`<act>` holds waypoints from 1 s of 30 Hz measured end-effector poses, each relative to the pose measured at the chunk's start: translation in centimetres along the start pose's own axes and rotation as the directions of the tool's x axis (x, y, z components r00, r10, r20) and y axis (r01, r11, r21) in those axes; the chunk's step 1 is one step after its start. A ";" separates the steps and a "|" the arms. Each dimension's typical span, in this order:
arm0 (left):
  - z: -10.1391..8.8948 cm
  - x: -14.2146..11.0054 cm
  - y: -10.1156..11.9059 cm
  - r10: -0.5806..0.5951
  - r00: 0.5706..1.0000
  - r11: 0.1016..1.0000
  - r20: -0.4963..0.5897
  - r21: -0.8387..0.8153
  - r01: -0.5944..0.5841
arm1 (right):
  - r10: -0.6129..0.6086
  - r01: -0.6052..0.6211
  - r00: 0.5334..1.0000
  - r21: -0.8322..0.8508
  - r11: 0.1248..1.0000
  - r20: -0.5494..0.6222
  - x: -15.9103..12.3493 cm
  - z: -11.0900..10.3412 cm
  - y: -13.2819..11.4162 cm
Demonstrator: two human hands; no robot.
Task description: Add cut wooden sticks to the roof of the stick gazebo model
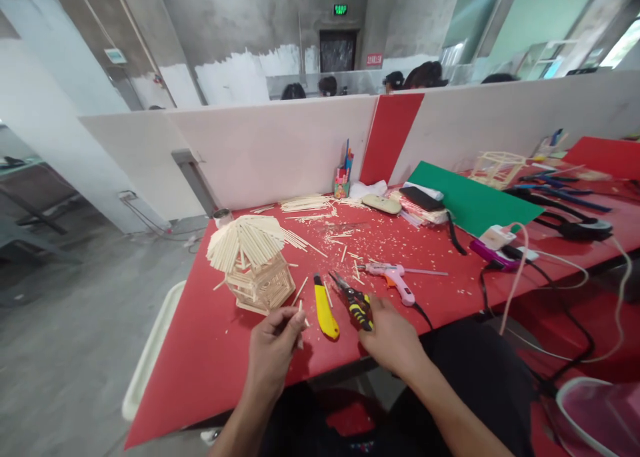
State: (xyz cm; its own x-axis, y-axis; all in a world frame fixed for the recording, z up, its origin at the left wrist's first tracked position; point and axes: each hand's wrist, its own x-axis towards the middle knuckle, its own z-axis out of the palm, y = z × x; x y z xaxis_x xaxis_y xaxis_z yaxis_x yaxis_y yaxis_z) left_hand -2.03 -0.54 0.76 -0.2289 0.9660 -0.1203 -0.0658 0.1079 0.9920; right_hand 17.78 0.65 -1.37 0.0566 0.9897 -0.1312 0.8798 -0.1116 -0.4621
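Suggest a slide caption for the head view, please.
Thin stick in left grip, near roofed stick model; right grip at pliers.

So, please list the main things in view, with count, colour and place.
table: 1, red, foreground
partition: 1, white, behind table
stick model: 1, pale, table's left
loose sticks: many, pale, table's rear
cutter: 1, yellow, front centre
pliers: 1, black-yellow, beside cutter
glue gun: 1, pink, right of pliers
pen cup: 1, multicoloured, by partition
board: 1, green, right rear
power strip: 1, purple, table's right
left hand: 1, bare, holding stick
right hand: 1, bare, at pliers
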 end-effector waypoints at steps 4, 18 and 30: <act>-0.5 -0.1 0.1 -0.017 1.000 0.998 0.020 -0.063 0.018 | -0.003 0.003 1.000 0.012 1.000 -0.015 0.2 0.7 -0.2; -0.6 -0.1 -0.1 -0.187 0.971 0.938 0.152 -0.265 0.222 | -0.363 0.368 0.929 0.277 0.887 -0.071 -4.7 1.4 -2.6; -0.6 -0.5 -0.2 -0.164 0.976 0.951 0.143 -0.241 0.195 | -0.405 0.420 0.907 0.304 0.855 -0.117 -4.7 1.6 -2.8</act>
State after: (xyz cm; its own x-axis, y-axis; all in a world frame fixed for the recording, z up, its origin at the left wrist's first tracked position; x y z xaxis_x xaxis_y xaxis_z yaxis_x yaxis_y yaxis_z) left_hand -2.49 -1.19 0.57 -0.0737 0.9587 -0.2747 -0.3410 0.2346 0.9103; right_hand 14.32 -3.85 -0.86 -0.2496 0.9533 0.1702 0.6326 0.2937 -0.7166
